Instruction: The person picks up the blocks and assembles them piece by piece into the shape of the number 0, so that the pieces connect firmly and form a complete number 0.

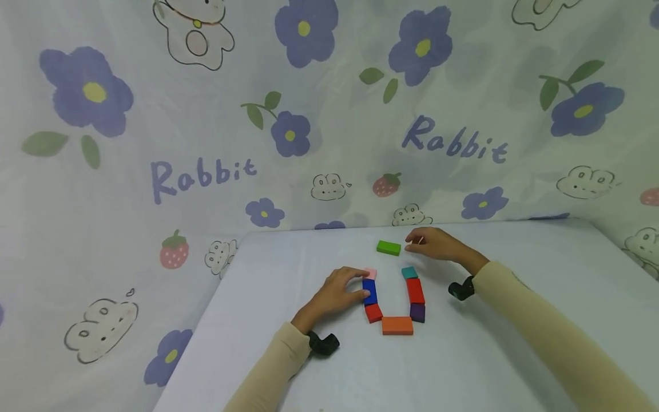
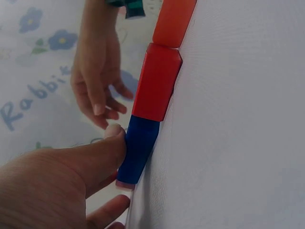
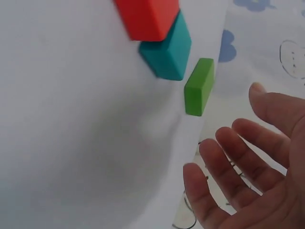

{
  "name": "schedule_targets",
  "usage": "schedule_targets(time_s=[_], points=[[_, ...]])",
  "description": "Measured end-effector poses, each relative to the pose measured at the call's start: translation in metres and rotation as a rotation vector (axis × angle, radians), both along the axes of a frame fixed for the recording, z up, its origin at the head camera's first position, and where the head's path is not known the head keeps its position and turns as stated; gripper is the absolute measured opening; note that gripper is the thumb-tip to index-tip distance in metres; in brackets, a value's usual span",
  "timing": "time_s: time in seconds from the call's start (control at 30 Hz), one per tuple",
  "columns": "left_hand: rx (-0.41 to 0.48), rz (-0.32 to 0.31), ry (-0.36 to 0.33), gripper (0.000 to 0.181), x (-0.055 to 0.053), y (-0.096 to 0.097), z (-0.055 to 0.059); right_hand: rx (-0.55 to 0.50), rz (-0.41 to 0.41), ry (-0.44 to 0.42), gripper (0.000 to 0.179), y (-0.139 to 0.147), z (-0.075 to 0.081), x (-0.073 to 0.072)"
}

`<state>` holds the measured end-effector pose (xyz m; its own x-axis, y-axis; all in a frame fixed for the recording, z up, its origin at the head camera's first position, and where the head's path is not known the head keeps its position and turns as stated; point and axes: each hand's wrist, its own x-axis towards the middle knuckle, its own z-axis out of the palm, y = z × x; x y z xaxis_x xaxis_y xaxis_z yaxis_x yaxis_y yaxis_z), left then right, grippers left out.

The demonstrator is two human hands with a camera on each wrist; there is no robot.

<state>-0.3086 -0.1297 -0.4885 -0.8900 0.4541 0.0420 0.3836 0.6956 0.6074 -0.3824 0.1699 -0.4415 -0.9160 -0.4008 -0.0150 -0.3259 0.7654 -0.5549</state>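
Note:
My left hand [image 1: 336, 290] is at the left side of a U-shaped outline of coloured blocks. Its thumb touches the blue block [image 1: 368, 293], and its index finger reaches the small pink block [image 1: 370, 273]. In the left wrist view, the thumb lies along the side of the blue block [image 2: 139, 148], beside a red block [image 2: 157, 83]. Over at the back, my right hand [image 1: 437, 243] hovers just right of a flat green block [image 1: 388, 248], holding nothing. Spread, loosely bent fingers show in the right wrist view, apart from the green block [image 3: 199, 88].
An orange block [image 1: 397, 326] forms the outline's near end. On its right side are purple [image 1: 417, 313], red [image 1: 415, 291] and teal [image 1: 409, 272] blocks. Everything lies on a white-covered table [image 1: 463, 366], with a flower-printed curtain [image 1: 329, 114] behind it.

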Motion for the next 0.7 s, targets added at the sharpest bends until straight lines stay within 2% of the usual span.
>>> schedule_targets(time_s=[0.2, 0.33, 0.43, 0.7], points=[[0.003, -0.002, -0.019, 0.053, -0.001, 0.002, -0.001, 0.037, 0.018, 0.035, 0.034, -0.019, 0.009, -0.009], [0.003, -0.002, -0.013, 0.053, -0.002, 0.004, -0.001, 0.055, 0.033, 0.057, 0.036, -0.027, 0.009, -0.015], [-0.005, 0.002, -0.003, 0.052, -0.003, 0.003, -0.002, 0.057, 0.041, 0.041, 0.037, -0.032, 0.008, -0.018], [-0.004, 0.002, 0.001, 0.051, -0.001, -0.001, 0.000, 0.104, 0.047, -0.002, 0.036, -0.039, -0.005, -0.030]])
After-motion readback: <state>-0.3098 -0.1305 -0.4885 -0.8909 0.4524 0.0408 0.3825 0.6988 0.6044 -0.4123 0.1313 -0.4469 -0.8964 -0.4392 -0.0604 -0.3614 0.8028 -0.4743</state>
